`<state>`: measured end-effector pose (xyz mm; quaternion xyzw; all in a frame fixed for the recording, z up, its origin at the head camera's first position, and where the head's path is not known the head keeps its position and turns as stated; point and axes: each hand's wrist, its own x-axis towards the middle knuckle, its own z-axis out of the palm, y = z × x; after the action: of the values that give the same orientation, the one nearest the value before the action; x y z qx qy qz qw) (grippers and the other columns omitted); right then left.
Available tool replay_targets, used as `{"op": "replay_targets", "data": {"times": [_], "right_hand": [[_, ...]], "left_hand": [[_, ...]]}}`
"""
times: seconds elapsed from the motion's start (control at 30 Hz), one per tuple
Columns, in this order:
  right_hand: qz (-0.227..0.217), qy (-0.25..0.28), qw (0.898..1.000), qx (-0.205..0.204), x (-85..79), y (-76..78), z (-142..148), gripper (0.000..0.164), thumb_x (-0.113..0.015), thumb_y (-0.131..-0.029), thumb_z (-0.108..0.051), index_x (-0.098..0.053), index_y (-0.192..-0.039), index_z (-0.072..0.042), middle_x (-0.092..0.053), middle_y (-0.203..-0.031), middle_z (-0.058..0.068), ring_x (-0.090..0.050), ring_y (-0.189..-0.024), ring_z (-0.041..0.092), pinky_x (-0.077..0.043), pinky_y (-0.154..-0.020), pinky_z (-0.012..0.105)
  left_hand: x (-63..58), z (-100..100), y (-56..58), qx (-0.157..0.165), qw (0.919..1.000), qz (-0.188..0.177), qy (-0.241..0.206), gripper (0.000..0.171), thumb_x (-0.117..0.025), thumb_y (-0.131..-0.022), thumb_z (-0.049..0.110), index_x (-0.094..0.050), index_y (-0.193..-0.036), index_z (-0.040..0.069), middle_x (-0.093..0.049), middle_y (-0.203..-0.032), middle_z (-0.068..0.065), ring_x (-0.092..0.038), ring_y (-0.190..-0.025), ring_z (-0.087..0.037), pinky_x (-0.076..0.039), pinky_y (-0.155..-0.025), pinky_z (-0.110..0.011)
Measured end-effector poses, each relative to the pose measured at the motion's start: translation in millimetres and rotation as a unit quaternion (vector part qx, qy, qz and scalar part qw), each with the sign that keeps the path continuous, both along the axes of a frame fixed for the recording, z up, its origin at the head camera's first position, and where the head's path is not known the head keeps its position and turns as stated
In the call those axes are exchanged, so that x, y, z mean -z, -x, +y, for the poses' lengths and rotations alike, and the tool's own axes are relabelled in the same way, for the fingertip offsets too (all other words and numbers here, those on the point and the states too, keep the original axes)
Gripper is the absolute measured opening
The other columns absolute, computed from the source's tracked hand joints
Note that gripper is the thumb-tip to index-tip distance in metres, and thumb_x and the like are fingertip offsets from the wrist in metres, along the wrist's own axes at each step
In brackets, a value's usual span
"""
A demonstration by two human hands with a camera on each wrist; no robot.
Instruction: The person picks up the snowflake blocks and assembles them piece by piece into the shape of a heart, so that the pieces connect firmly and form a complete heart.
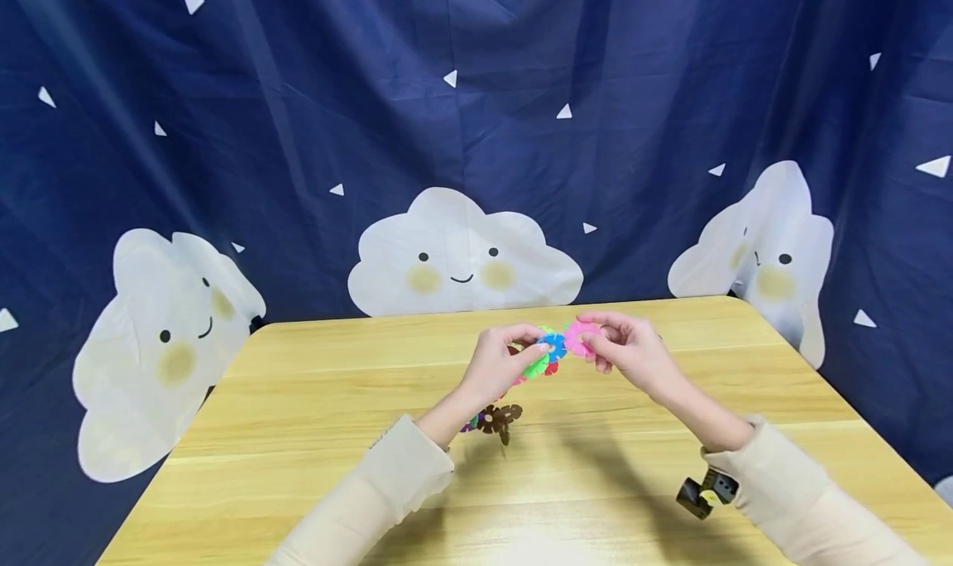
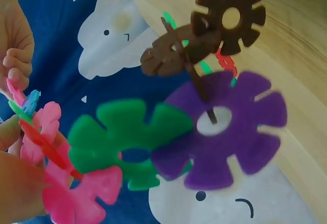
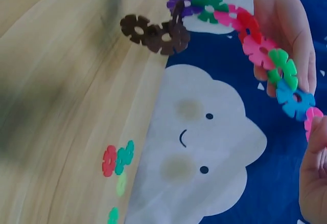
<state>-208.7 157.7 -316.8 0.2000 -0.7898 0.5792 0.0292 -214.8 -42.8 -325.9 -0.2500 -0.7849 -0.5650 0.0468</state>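
A chain of slotted flower-shaped plastic discs hangs from my left hand (image 1: 502, 357), which pinches it near the blue disc (image 1: 553, 347). My right hand (image 1: 629, 352) holds a pink disc (image 1: 579, 338) between thumb and fingers, against the blue disc's edge; whether their slots interlock I cannot tell. Further along the chain come a green disc (image 3: 282, 69), a pink disc (image 3: 259, 51), a red disc (image 3: 249, 27), another pink disc, a dark green disc (image 2: 117, 132) and a purple disc (image 2: 255, 116). Several brown discs (image 2: 231, 17) form the far end, low above the table.
On the wooden table (image 1: 298, 434), beyond the hands, lie a loose red disc (image 3: 109, 161), teal discs (image 3: 124, 157) and light green pieces (image 3: 121, 183). A dark blue curtain (image 1: 462, 136) with white clouds stands behind the table. A black wrist device (image 1: 706, 493) hangs under the right sleeve.
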Motion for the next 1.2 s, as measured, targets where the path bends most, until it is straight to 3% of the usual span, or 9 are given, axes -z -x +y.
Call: {"op": "replay_targets", "data": {"times": [0.13, 0.23, 0.4, 0.5, 0.63, 0.7, 0.8, 0.93, 1.2], "right_hand": [[-0.026, 0.017, 0.999, -0.026, -3.1, -1.3, -1, 0.039, -0.054, -0.09, -0.005, -0.046, -0.12, 0.018, -0.061, -0.068, -0.005, -0.055, -0.055, 0.005, -0.049, -0.055, 0.019], [-0.064, 0.088, 0.991, -0.082, -4.2, -1.4, 2, 0.046, -0.052, -0.092, -0.009, -0.038, -0.125, 0.02, -0.066, -0.078, -0.005, -0.059, -0.064, 0.005, -0.051, -0.063, 0.019], [-0.094, 0.165, 0.972, -0.135, -1.4, 0.0, 7, 0.031, -0.051, -0.093, -0.012, -0.055, -0.123, -0.008, -0.067, -0.092, -0.004, -0.059, -0.074, 0.006, -0.05, -0.072, 0.018], [-0.071, 0.142, 0.979, -0.126, 0.6, 1.3, 8, 0.026, -0.05, -0.093, -0.011, -0.061, -0.116, -0.019, -0.066, -0.1, -0.007, -0.061, -0.085, 0.005, -0.049, -0.078, 0.019], [-0.045, 0.083, 0.992, -0.084, 0.2, 1.0, 6, 0.034, -0.053, -0.092, -0.009, -0.053, -0.125, 0.001, -0.066, -0.105, -0.008, -0.061, -0.095, 0.005, -0.047, -0.084, 0.02], [-0.034, 0.051, 0.996, -0.058, -1.0, -0.2, 5, 0.04, -0.055, -0.091, -0.01, -0.049, -0.124, 0.011, -0.067, -0.105, -0.001, -0.062, -0.093, 0.004, -0.047, -0.084, 0.019], [-0.017, 0.019, 0.999, -0.031, -2.7, -2.4, 2, 0.04, -0.058, -0.089, -0.011, -0.051, -0.122, 0.011, -0.065, -0.107, 0.014, -0.062, -0.089, 0.001, -0.047, -0.082, 0.017], [0.009, 0.009, 1.0, -0.025, -2.8, -4.5, -4, 0.039, -0.059, -0.088, -0.009, -0.052, -0.121, 0.011, -0.06, -0.11, 0.028, -0.062, -0.087, 0.0, -0.048, -0.079, 0.017], [0.02, 0.021, 0.999, -0.037, 0.3, -4.0, -10, 0.041, -0.06, -0.087, -0.009, -0.051, -0.122, 0.01, -0.06, -0.11, 0.027, -0.063, -0.088, 0.002, -0.049, -0.08, 0.019]], "left_hand": [[8.8, 1, 7.4, -0.001, 1.0, 0.001, -0.002, 0.017, -0.063, -0.085, 0.01, -0.068, -0.097, -0.001, -0.067, -0.086, -0.013, -0.053, -0.058, -0.011, -0.046, -0.049, -0.021], [8.7, 0, 8.6, 0.005, 0.9998, -0.011, -0.018, 0.018, -0.062, -0.086, 0.01, -0.067, -0.099, -0.001, -0.067, -0.089, -0.014, -0.056, -0.066, -0.01, -0.05, -0.056, -0.022], [6.0, 0, 8.2, 0.01, 0.9987, -0.031, -0.038, 0.017, -0.062, -0.086, 0.01, -0.067, -0.099, 0.001, -0.067, -0.089, -0.013, -0.057, -0.074, -0.006, -0.051, -0.06, -0.023], [4.7, 0, 7.1, 0.004, 0.999, -0.022, -0.04, 0.016, -0.061, -0.086, 0.009, -0.067, -0.098, 0.0, -0.067, -0.087, -0.013, -0.055, -0.076, -0.005, -0.05, -0.06, -0.021], [4.2, 1, 6.3, -0.007, 0.9988, -0.017, -0.046, 0.015, -0.062, -0.085, 0.007, -0.068, -0.096, -0.001, -0.067, -0.086, -0.014, -0.054, -0.064, -0.006, -0.046, -0.052, -0.019], [3.2, 1, 6.0, -0.013, 0.9987, -0.016, -0.047, 0.015, -0.063, -0.084, 0.007, -0.068, -0.096, -0.001, -0.068, -0.086, -0.015, -0.05, -0.053, -0.007, -0.042, -0.046, -0.018], [0.5, 2, 5.8, -0.027, 0.9986, -0.005, -0.045, 0.015, -0.065, -0.083, 0.008, -0.069, -0.094, -0.002, -0.069, -0.085, -0.015, -0.051, -0.047, -0.008, -0.04, -0.044, -0.017], [-2.9, 1, 5.7, -0.047, 0.9981, 0.025, -0.031, 0.013, -0.067, -0.081, 0.006, -0.07, -0.091, -0.001, -0.07, -0.084, -0.014, -0.064, -0.068, -0.014, -0.047, -0.055, -0.017], [-7.2, -3, 4.0, -0.07, 0.9967, 0.042, -0.001, 0.011, -0.067, -0.08, 0.004, -0.071, -0.09, -0.001, -0.07, -0.082, -0.013, -0.066, -0.079, -0.021, -0.051, -0.06, -0.019]]}}
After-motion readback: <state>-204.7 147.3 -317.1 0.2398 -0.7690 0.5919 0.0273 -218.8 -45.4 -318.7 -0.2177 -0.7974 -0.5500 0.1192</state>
